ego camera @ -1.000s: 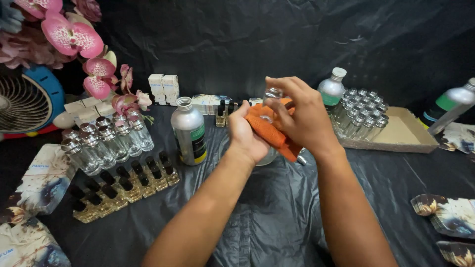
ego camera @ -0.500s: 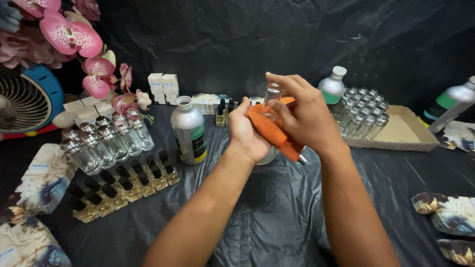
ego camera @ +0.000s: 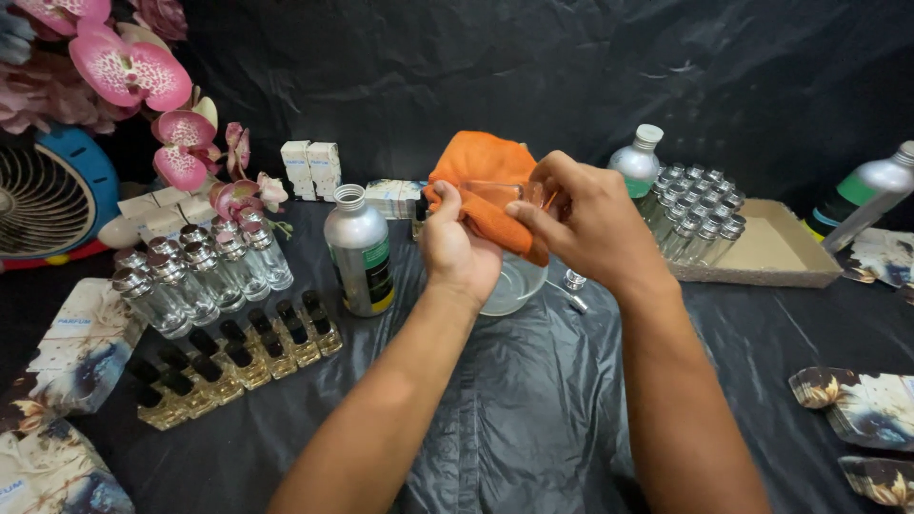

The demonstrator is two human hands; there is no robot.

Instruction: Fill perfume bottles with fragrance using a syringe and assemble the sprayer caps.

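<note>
Hands wrap orange cloth beside green-labelled silver bottle.

The orange cloth covers most of the small glass bottle held between the left hand and the right hand; its lower body cannot be made out. Below the left hand, the glass bowl is partly hidden. The grey bottle far right of the right hand is cut off by the edge.
</note>
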